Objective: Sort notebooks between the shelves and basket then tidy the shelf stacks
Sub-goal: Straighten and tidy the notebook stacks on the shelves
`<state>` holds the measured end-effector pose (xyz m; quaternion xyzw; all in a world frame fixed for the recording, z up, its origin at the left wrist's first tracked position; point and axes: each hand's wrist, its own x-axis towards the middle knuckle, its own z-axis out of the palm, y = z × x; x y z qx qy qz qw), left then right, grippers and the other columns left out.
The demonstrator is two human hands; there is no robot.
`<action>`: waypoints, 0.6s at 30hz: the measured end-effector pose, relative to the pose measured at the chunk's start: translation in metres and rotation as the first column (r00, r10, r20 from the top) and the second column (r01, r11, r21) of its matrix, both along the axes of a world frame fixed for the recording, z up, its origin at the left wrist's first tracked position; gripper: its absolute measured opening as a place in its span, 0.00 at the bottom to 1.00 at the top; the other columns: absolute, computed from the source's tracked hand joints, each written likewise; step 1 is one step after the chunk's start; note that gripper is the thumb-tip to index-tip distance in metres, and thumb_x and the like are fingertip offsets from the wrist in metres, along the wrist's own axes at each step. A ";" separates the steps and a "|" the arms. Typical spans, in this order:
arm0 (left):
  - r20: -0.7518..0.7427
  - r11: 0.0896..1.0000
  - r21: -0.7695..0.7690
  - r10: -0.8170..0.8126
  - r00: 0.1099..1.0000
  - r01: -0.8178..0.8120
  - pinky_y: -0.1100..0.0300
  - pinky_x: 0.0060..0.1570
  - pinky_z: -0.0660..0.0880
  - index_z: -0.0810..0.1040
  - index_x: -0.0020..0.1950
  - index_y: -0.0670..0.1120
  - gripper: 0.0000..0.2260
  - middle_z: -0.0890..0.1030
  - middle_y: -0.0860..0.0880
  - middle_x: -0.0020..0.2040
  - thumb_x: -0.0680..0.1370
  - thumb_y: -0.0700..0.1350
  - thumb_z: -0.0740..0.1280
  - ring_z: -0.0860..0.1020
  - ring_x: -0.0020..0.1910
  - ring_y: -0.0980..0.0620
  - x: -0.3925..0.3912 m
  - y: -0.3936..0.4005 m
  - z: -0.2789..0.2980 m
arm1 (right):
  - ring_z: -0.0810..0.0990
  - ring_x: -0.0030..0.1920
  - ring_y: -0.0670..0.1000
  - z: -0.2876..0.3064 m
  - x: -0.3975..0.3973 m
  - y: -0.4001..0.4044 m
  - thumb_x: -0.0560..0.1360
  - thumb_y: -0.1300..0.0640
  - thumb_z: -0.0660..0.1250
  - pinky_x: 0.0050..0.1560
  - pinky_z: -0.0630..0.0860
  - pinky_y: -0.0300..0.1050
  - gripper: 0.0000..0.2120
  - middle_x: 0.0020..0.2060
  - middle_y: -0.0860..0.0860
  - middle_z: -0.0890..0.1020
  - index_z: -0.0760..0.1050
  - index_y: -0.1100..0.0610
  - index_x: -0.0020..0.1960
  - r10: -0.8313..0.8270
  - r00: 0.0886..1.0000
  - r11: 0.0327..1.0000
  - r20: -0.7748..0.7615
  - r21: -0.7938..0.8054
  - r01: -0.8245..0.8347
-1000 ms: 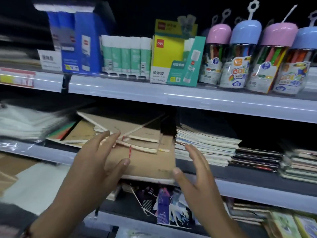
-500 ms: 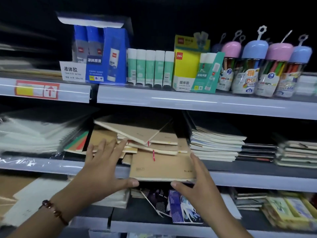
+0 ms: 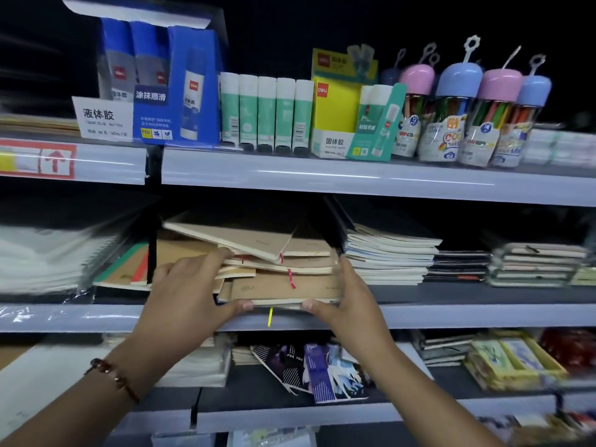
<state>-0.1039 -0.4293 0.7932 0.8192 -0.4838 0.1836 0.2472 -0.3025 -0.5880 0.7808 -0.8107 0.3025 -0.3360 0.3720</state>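
Shop shelving in grey tiers fills the view, and on the middle shelf (image 3: 451,317) lies the kraft notebook stack (image 3: 283,285), a loose, fanned pile with its bottom books overhanging the front edge. The left hand (image 3: 183,298) wraps the stack's left side, fingers laid over the upper covers and thumb hooked under the front edge; the right hand (image 3: 348,301) clamps the right end the same way, fingers up its side and thumb below. Both grips are closed on the pile, seemingly to square its skewed books together and push them back in line. The top notebook (image 3: 238,233) lies tilted across the rest, and red ribbon markers stick out of the pile's front, while a yellow one hangs below it.

Just right stands a neater stack of white-edged notebooks (image 3: 387,256), close enough to limit sideways room; to the left a shelf divider and striped-cover books (image 3: 129,269) hem in the other side. Above, glue sticks (image 3: 267,111), a yellow box (image 3: 335,114) and pencil tubs (image 3: 458,117) line the upper shelf. Below, dark patterned notebooks (image 3: 309,369) lie askew. No basket is in view.
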 end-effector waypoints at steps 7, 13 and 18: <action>0.068 0.996 -0.060 0.074 0.995 -0.070 0.47 0.54 0.67 0.71 0.60 0.53 0.27 0.80 0.51 0.52 0.68 0.64 0.74 0.76 0.53 0.44 0.006 -0.017 -0.008 | 0.74 0.48 0.27 -0.003 0.022 -0.009 0.66 0.51 0.81 0.49 0.70 0.25 0.33 0.50 0.31 0.75 0.64 0.40 0.62 -0.070 0.995 0.996 0.077 0.066 0.065; 0.204 0.984 -0.162 0.111 0.973 -0.078 0.45 0.50 0.69 0.76 0.59 0.46 0.26 0.75 0.45 0.48 0.68 0.58 0.77 0.74 0.47 0.40 0.002 -0.020 -0.015 | 0.75 0.51 0.27 -0.002 0.019 -0.005 0.67 0.50 0.80 0.50 0.69 0.25 0.33 0.51 0.25 0.76 0.64 0.29 0.59 -0.033 0.998 0.999 0.049 0.032 0.031; 0.436 0.983 -0.117 -0.080 0.896 0.145 0.46 0.52 0.65 0.81 0.58 0.47 0.24 0.75 0.44 0.53 0.72 0.63 0.62 0.70 0.52 0.42 0.001 -0.015 -0.020 | 0.74 0.50 0.23 0.002 -0.005 -0.004 0.67 0.55 0.80 0.46 0.69 0.21 0.46 0.49 0.15 0.71 0.52 0.21 0.62 0.060 0.995 0.998 -0.083 -0.010 -0.061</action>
